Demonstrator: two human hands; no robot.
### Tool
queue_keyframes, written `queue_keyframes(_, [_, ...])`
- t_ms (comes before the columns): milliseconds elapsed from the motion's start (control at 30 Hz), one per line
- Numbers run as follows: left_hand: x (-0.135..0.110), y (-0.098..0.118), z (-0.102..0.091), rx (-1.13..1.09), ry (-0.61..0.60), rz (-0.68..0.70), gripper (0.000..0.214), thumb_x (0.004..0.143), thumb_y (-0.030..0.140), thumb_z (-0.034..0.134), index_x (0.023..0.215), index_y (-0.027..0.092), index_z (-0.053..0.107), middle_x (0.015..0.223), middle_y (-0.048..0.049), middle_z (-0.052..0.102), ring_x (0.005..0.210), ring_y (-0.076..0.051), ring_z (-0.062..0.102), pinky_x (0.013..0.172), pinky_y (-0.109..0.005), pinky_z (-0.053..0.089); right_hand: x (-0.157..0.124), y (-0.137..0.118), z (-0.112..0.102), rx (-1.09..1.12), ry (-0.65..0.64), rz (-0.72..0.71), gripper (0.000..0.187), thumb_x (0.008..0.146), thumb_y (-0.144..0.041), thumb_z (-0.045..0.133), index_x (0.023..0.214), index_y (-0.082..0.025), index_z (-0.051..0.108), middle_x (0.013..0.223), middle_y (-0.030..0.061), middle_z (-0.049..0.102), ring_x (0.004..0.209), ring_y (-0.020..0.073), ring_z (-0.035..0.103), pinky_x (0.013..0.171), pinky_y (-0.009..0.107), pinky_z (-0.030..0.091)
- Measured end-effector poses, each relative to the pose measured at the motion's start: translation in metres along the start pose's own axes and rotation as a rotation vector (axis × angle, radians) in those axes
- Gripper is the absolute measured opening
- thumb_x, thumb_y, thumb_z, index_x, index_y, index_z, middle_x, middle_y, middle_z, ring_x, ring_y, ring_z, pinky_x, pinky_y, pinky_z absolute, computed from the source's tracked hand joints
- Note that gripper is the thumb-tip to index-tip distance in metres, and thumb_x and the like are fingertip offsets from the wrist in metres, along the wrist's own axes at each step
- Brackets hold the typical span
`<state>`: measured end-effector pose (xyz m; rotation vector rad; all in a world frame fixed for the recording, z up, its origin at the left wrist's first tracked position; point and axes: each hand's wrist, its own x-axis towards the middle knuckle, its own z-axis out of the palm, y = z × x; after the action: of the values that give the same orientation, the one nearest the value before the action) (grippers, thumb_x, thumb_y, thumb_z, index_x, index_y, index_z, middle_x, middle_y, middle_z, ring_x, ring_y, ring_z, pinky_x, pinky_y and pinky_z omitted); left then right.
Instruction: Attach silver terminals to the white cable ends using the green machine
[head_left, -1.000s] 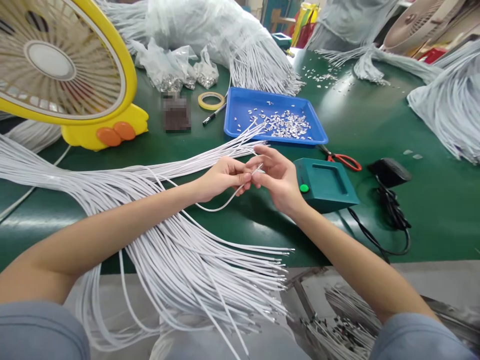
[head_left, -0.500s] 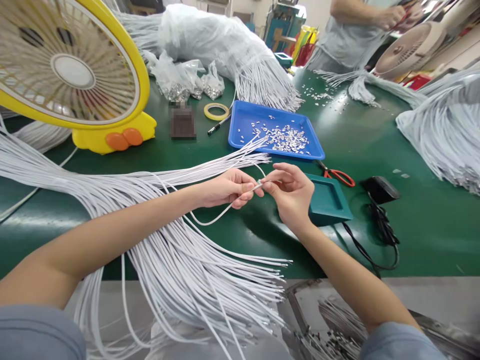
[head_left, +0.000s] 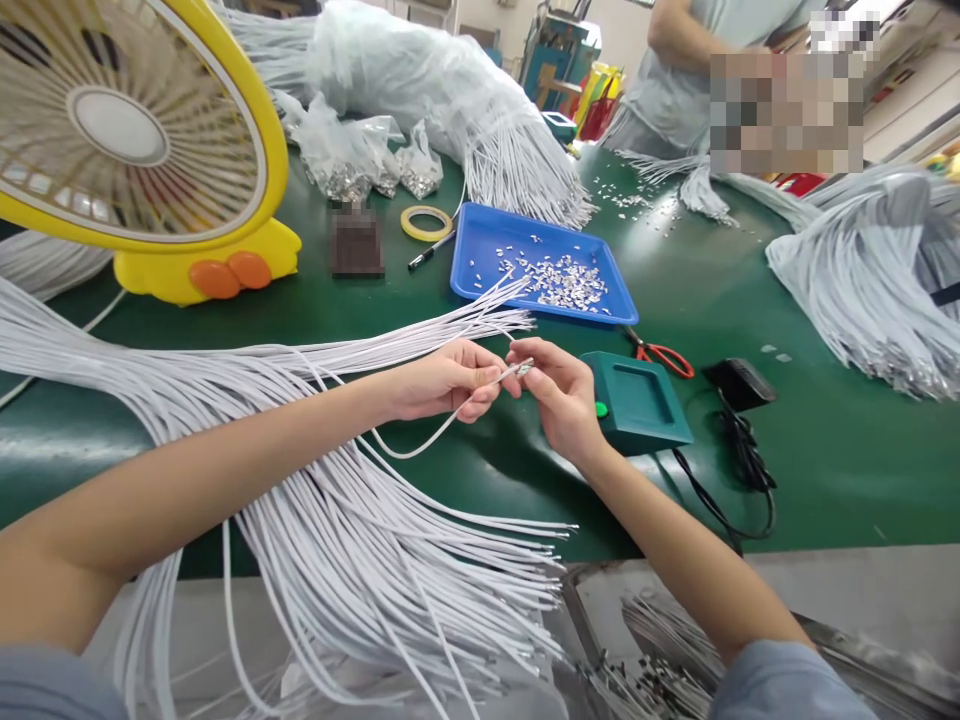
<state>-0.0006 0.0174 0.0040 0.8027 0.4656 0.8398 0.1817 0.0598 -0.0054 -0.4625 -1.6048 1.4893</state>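
My left hand (head_left: 442, 380) is closed on a single white cord (head_left: 420, 440), which loops down below it onto the green table (head_left: 825, 470). My right hand (head_left: 559, 395) pinches a small metal tip (head_left: 523, 368) at that cord's end, the two hands almost touching. A broad bundle of white cords (head_left: 225, 370) runs from the left under my left arm and fans out toward the table's near edge (head_left: 420, 560). Just behind my hands, a blue tray (head_left: 487, 235) holds several small metal tips (head_left: 566, 280).
A teal device (head_left: 641, 405) with a green button sits right of my right hand, beside red scissors (head_left: 664, 357) and a black adapter with cable (head_left: 739, 385). A yellow fan (head_left: 142, 150), tape roll (head_left: 424, 222), bagged cords (head_left: 442, 90). Another person's sleeve (head_left: 675, 70) at far right.
The camera view tilted and shifted slightly. My hands stayed together on the cord, the right hand working the metal tip onto its end; the cord's loop hangs a bit lower.
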Motion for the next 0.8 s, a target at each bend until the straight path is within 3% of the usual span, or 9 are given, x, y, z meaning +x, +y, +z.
queue_keyframes(200, [0.0,0.0,0.003,0.029,-0.009,-0.085,0.027,0.079,0.032,0.075,0.085,0.006,0.069,0.053,0.0026,0.052,0.045,-0.007,0.053,0.045,-0.018,0.042,0.002,-0.003,0.001,0.002,-0.08,-0.093,0.008,0.083,-0.016,0.07,0.083,-0.021,0.075,0.079,-0.0001,0.059,0.062,0.0076,0.058,0.057,0.023,0.048])
queue_keyframes(467, [0.004,-0.003,-0.001,0.396,0.17,0.114,0.026,0.069,0.032,0.082,0.073,0.009,0.071,0.06,0.0,0.061,0.055,-0.007,0.054,0.056,-0.02,0.044,0.005,-0.006,-0.002,-0.079,-0.088,-0.078,0.005,0.08,-0.018,0.073,0.081,-0.022,0.076,0.074,0.0001,0.059,0.065,0.0096,0.058,0.057,0.023,0.047])
queue_keyframes(567, [0.006,-0.003,0.001,0.461,0.232,0.173,0.026,0.063,0.03,0.085,0.065,0.009,0.07,0.056,0.0,0.061,0.055,-0.007,0.054,0.056,-0.02,0.042,0.006,-0.008,-0.003,-0.166,-0.027,-0.091,0.001,0.077,-0.022,0.076,0.077,-0.022,0.075,0.071,-0.0001,0.06,0.066,0.01,0.055,0.057,0.023,0.044])
queue_keyframes(633, [0.007,-0.002,0.003,0.461,0.262,0.176,0.026,0.061,0.03,0.086,0.063,0.009,0.07,0.055,-0.0001,0.061,0.054,-0.008,0.054,0.056,-0.021,0.042,0.007,-0.009,-0.005,-0.193,0.028,-0.081,0.007,0.076,-0.026,0.077,0.074,-0.02,0.074,0.069,-0.0004,0.059,0.063,0.01,0.053,0.055,0.023,0.043])
queue_keyframes(800, [0.007,-0.001,0.005,0.439,0.347,0.185,0.029,0.052,0.027,0.09,0.059,0.009,0.068,0.055,0.0005,0.061,0.054,-0.007,0.053,0.054,-0.019,0.04,0.009,-0.009,-0.009,-0.167,0.292,-0.096,0.014,0.082,-0.033,0.072,0.077,-0.021,0.068,0.075,-0.0018,0.056,0.057,0.0072,0.049,0.054,0.022,0.043])
